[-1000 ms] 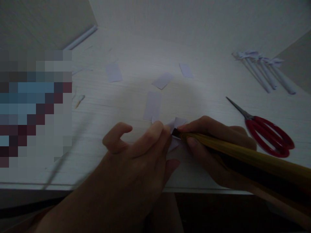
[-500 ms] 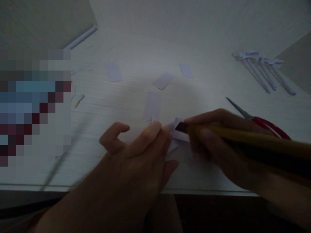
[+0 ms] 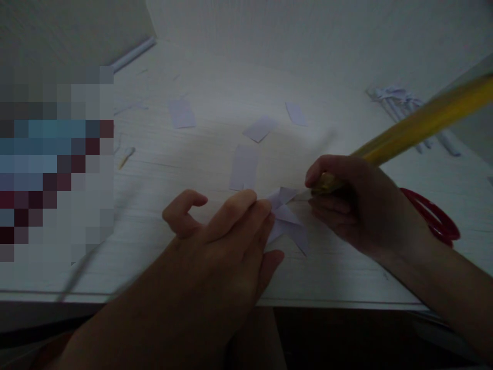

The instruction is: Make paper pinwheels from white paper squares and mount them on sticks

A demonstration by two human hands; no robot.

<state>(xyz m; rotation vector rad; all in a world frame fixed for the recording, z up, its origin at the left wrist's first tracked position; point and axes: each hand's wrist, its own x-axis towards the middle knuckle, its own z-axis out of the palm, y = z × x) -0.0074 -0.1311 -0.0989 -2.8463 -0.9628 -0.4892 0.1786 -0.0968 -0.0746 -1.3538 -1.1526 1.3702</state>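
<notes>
My left hand [image 3: 227, 252] lies over a folded white paper piece [image 3: 287, 216] with pointed flaps, its fingertips pressed together on the left part and hiding it. The little finger is curled away to the side. Just right of the paper, my right hand [image 3: 350, 205] is closed around a long yellow tool [image 3: 419, 123] that slants up to the right; its exact kind I cannot tell. The near end of the tool is a little apart from the flaps. Beyond my left fingers lies a flat paper rectangle [image 3: 244, 167].
More paper pieces [image 3: 260, 128] lie farther back on the white table [image 3: 215, 77]. Red-handled scissors [image 3: 431, 216] are partly behind my right wrist. Rolled paper sticks [image 3: 442, 139] lie at the far right, another paper roll [image 3: 134, 54] at the far left. The left side is pixelated.
My right hand has drawn back slightly from the paper, and the yellow tool has swung from near level to slanting upward. More of the paper flaps show. My left hand keeps its place.
</notes>
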